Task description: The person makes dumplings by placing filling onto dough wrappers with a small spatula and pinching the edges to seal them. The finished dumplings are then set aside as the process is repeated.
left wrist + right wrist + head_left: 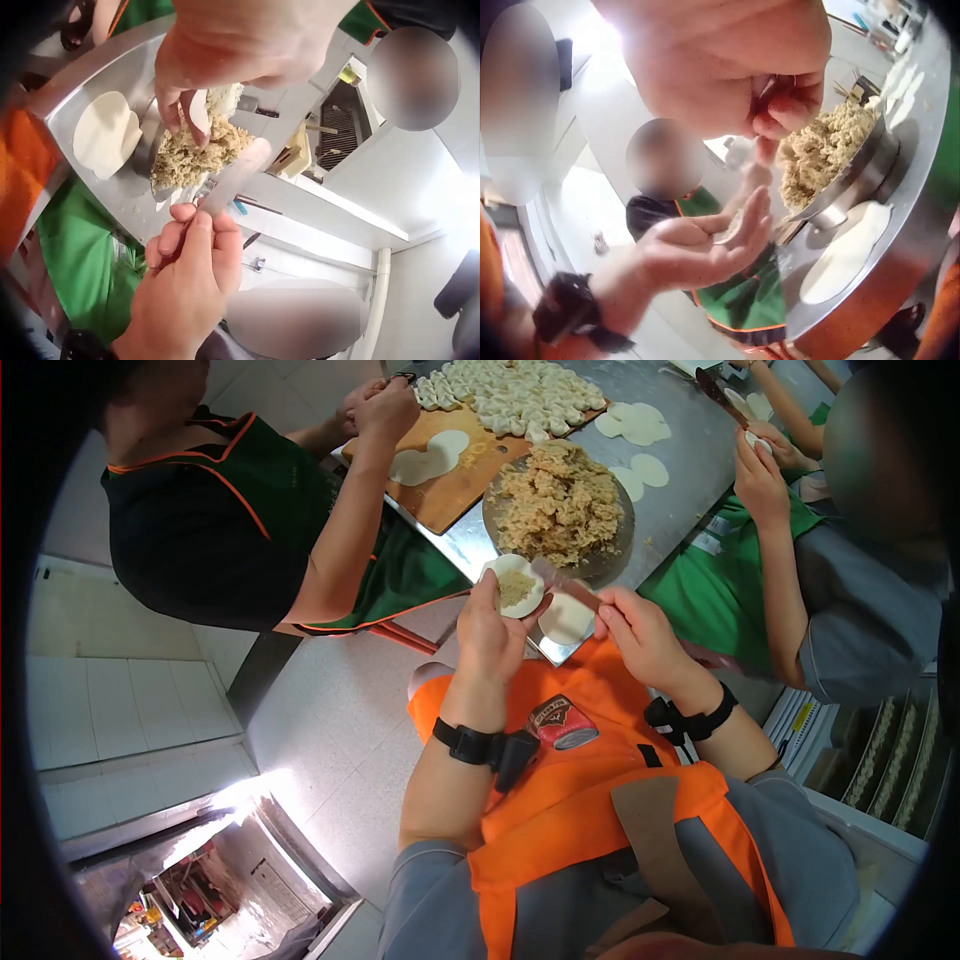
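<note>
My left hand point(490, 640) cups a round dumpling wrapper point(513, 588) with a patch of filling on it, the thumb along its near rim. To the right, my right hand point(642, 638) grips the handle of a flat filling spreader point(236, 178). Its broad pale blade points toward the wrapper and overlaps its edge in the head view. Just beyond both hands, a heap of minced filling point(560, 500) rises from a round metal bowl point(855, 180). A stack of wrappers point(566, 618) lies on the table corner below the blade.
Many finished dumplings point(520, 395) cover the back of a wooden board point(445, 500), with loose wrappers point(430, 458) in front. More wrappers point(633, 422) lie on the metal table point(690, 470). One person point(230, 510) works at left; others point(860, 570) work at right.
</note>
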`<action>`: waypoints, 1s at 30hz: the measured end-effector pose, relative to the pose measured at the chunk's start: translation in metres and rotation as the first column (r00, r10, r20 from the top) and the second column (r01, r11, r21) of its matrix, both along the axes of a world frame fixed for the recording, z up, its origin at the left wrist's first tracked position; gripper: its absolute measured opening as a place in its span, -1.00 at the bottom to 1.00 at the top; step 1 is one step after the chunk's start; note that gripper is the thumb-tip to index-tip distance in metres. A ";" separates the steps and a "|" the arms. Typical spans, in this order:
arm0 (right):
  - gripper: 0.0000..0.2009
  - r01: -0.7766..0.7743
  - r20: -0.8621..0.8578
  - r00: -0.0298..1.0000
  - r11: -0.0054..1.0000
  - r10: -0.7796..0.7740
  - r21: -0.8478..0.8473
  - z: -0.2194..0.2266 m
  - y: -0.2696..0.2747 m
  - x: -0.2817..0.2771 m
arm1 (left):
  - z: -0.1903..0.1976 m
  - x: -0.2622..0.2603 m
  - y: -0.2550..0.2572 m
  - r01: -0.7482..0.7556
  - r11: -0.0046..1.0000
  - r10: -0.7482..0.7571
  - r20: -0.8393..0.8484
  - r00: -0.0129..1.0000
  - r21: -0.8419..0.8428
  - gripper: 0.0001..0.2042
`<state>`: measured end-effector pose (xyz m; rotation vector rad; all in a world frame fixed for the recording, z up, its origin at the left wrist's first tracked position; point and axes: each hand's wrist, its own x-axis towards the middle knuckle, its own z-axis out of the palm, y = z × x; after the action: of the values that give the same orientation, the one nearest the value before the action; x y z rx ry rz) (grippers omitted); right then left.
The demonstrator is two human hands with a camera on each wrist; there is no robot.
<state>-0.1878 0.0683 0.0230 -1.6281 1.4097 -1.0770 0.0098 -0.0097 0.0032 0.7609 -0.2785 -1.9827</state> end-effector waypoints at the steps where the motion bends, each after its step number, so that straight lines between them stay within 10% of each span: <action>1: -0.82 0.031 -0.117 0.992 0.994 -0.043 -0.104 0.000 -0.001 0.000 | -0.002 0.000 0.002 0.007 1.000 -0.006 0.040 0.999 -0.019 -0.59; 6: -0.77 0.004 -0.560 0.812 0.960 -0.166 -0.279 -0.004 -0.021 -0.013 | -0.029 -0.003 0.002 -0.048 0.998 0.037 0.215 0.976 0.044 -0.64; 17: -0.74 0.040 -0.434 0.895 0.986 -0.108 -0.162 -0.019 -0.022 0.017 | 0.004 -0.024 -0.017 0.124 0.989 -0.147 0.452 0.880 0.079 -0.62; 23: -0.66 -0.052 -0.638 0.767 0.985 -0.065 -0.163 0.006 0.000 0.027 | -0.018 -0.009 -0.010 0.004 0.998 -0.021 0.289 0.957 0.057 -0.64; 30: -0.77 -0.099 -0.359 0.933 0.931 -0.036 -0.351 0.007 -0.015 0.022 | 0.020 -0.013 0.017 0.013 1.000 -0.012 0.048 0.999 -0.012 -0.63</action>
<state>-0.1660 0.0536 0.0300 -2.2024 1.4634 -1.1081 -0.0037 0.0078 0.0235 0.8016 -0.3240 -1.9747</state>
